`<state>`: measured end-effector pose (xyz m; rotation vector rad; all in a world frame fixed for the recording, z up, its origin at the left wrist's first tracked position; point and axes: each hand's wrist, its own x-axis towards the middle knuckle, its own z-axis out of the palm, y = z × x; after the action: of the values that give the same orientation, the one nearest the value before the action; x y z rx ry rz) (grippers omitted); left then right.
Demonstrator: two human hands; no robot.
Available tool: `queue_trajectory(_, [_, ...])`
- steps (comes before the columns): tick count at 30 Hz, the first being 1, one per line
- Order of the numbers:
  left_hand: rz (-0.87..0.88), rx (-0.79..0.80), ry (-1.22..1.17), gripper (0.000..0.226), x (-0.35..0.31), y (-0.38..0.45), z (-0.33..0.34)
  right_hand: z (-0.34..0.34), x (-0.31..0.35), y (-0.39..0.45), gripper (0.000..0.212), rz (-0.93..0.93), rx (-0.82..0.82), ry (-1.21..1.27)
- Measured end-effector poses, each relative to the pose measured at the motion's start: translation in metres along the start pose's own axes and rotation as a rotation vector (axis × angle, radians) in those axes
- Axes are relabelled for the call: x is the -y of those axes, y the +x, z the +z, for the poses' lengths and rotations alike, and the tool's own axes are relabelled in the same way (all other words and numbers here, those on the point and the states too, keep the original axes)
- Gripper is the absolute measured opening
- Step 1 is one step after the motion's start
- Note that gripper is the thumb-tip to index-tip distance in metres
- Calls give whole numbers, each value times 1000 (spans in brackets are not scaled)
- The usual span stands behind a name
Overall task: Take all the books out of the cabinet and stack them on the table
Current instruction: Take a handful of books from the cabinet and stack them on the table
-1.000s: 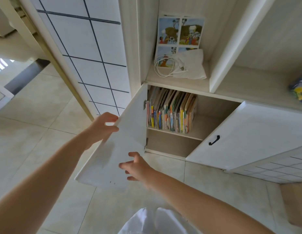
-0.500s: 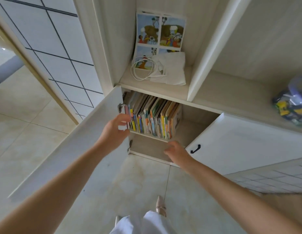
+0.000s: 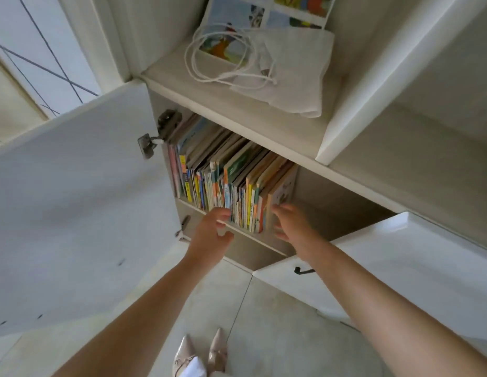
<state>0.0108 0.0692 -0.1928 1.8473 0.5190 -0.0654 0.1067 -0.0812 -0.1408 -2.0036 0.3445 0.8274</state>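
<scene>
Head camera, describer: Both hands reach toward a row of books [image 3: 231, 183] standing on the upper inner shelf of a low cabinet [image 3: 313, 202].

Listener: Are the hands holding anything?

Describer: No. The left hand [image 3: 212, 235] has its fingers spread and curled, the fingertips just in front of the lower spines near the middle of the row. The right hand [image 3: 291, 227] is also spread, its fingers beside the rightmost book, at the row's right end. I cannot tell whether either hand touches a book.

Listener: How do the books sit?

Describer: They stand packed together, leaning right, filling the left part of the shelf. Right of the row the shelf is bare.

Listener: And around the books?

Describer: Left of the books the left cabinet door [image 3: 73, 202] hangs wide open, its metal hinge [image 3: 158, 134] just beside the first book. Right of and below the books, the right door [image 3: 400, 270] stands partly open with a dark handle [image 3: 302, 271] partly hidden by the right forearm. Above the books, on the open shelf, lie a coiled white cable [image 3: 223, 58], a folded pale cloth [image 3: 294, 72], and a picture book [image 3: 264, 14] propped against the back wall. Below the books, pale pointed shoes [image 3: 201, 355] stand on a tiled floor.
</scene>
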Motion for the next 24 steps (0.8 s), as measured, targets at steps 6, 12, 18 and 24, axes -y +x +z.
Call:
queue_trajectory(6, [32, -43, -54, 52, 31, 45, 39, 3, 11, 73, 62, 46, -130, 220])
queue_trajectory(12, [156, -136, -81, 65, 32, 70, 66, 8, 25, 112, 99, 115, -5, 280])
queue_trajectory(18, [236, -240, -20, 76, 36, 82, 76, 10, 28, 125, 112, 108, 59, 215])
queue_trajectory(24, [213, -239, -30, 76, 32, 84, 76, 6, 26, 127, 105, 76, 71, 149])
